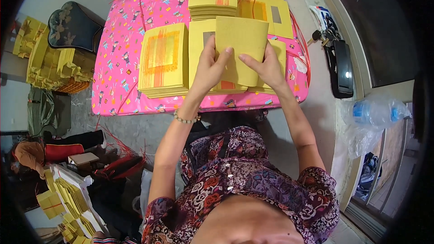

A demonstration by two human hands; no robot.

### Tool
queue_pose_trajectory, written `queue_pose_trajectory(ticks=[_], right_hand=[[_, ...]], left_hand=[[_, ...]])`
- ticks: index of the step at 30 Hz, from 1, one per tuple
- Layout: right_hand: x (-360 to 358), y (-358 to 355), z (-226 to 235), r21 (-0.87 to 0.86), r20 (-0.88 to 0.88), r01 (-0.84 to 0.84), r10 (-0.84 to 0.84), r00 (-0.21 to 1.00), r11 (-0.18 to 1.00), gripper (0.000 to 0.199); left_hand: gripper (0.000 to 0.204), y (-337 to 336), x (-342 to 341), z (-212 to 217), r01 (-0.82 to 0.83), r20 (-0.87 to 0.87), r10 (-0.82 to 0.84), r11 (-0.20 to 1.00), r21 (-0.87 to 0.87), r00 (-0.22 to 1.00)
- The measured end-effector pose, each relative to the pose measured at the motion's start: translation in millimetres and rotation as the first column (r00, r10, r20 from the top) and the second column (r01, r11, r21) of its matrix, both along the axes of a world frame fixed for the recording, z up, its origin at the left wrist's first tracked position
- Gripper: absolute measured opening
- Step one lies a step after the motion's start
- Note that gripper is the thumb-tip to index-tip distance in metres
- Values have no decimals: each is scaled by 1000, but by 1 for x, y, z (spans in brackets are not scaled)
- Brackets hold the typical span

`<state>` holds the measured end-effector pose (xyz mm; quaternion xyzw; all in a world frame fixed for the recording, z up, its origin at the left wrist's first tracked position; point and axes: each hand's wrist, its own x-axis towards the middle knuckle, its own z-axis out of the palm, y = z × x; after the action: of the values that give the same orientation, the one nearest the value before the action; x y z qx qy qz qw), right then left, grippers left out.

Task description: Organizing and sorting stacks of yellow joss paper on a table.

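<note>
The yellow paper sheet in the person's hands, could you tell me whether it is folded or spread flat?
Cannot tell for sure: the yellow paper sheet shows one plain face, held up by the left hand and right hand; no crease shows.

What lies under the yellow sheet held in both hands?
Under the yellow sheet, held by the left hand and right hand, sit yellow paper stacks on the pink cloth; their middles are covered.

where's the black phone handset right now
In the head view, the black phone handset lies right of the pink patterned table, on the grey ledge just below a bunch of keys.
</note>
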<state>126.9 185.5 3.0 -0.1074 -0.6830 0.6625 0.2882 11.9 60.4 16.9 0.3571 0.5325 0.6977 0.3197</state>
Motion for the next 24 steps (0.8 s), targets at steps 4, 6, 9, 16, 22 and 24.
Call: queue_pose_trajectory(ticks=[4, 6, 9, 16, 22, 24], right_hand=[[5, -5, 7, -18, -20, 5, -6, 1000, 1000, 58], [8, -7, 8, -27, -23, 7, -8, 1000, 1000, 57], [11, -11, 7, -62, -66, -12, 8, 998, 998, 57], [15, -14, 10, -54, -64, -22, 18, 998, 998, 58], [11, -8, 15, -53, 5, 1, -1, 1000, 999, 51], [6, -4, 12, -116, 38, -2, 7, 999, 993, 48]], left_hand=[[33, -2, 4, -2, -45, -59, 51, 994, 98, 997], [32, -4, 5, 1, -50, -98, 59, 995, 88, 993], [32, -7, 8, 9, -34, -54, 41, 992, 119, 998], [38, -8, 14, 5, -11, -66, 21, 988, 157, 998], [36, -5, 8, 9, -5, 38, 3, 998, 61, 999], [35, -3, 1, 9, 19, 95, -19, 1000, 4, 995]])
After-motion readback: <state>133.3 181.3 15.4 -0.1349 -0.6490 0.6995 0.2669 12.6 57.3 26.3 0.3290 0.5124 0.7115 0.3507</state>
